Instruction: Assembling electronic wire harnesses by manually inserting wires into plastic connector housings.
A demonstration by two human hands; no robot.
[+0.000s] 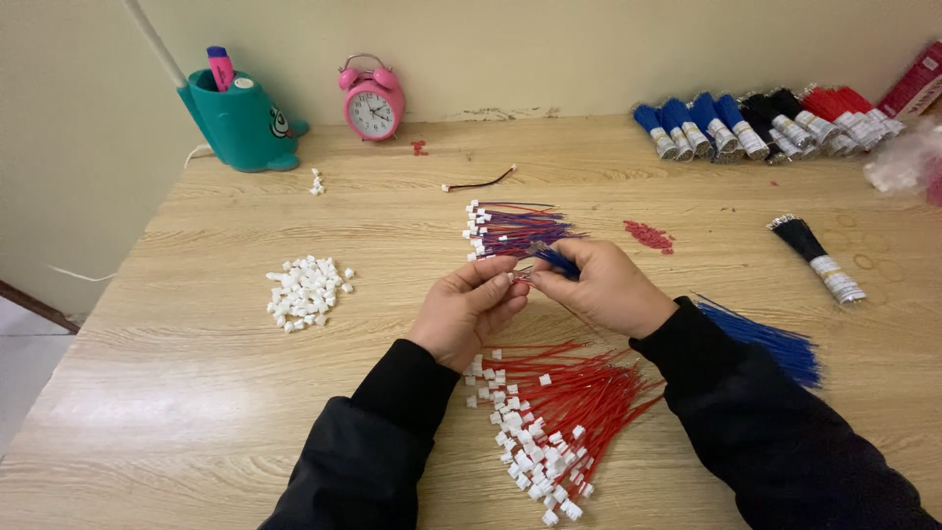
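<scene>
Left hand: left hand [469,306], frame centre, fingers pinched shut on a small white plastic connector [511,279]; grip detail too small to confirm.
Right hand: right hand [603,285], touching the left, closed on a thin blue wire [555,260].
Below hands: heap of red wires with white plugs [554,422].
Above hands: red-and-blue wired bundle [512,231].
Left of centre: pile of loose white connectors [307,290].
Surface: wooden table [196,393].

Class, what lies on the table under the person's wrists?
A pile of red wires with white connectors lies there; the wrists and black sleeves cover its upper edge.
</scene>
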